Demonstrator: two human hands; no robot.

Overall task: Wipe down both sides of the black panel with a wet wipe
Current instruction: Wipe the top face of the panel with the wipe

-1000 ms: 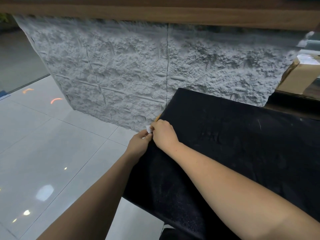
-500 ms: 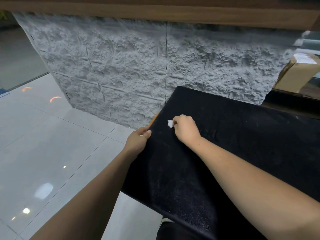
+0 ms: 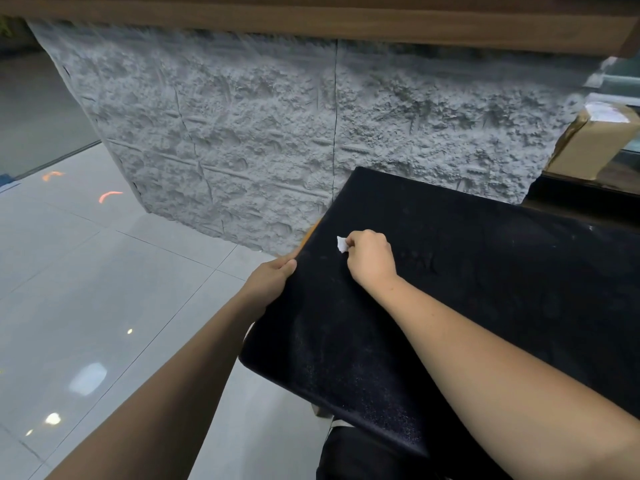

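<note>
Grip: right hand (image 3: 370, 259) curled tight, pinching a small white wet wipe (image 3: 342, 244) against the black panel (image 3: 450, 289).
Wipe touches panel's upper face, near its left edge. Left hand (image 3: 268, 277) grips that edge, thumb on top, other fingers hidden underneath. Panel tilted, above grey tiled floor (image 3: 86, 271), in front of rough grey wall (image 3: 277, 133). Cardboard box (image 3: 595, 143) at far right.
</note>
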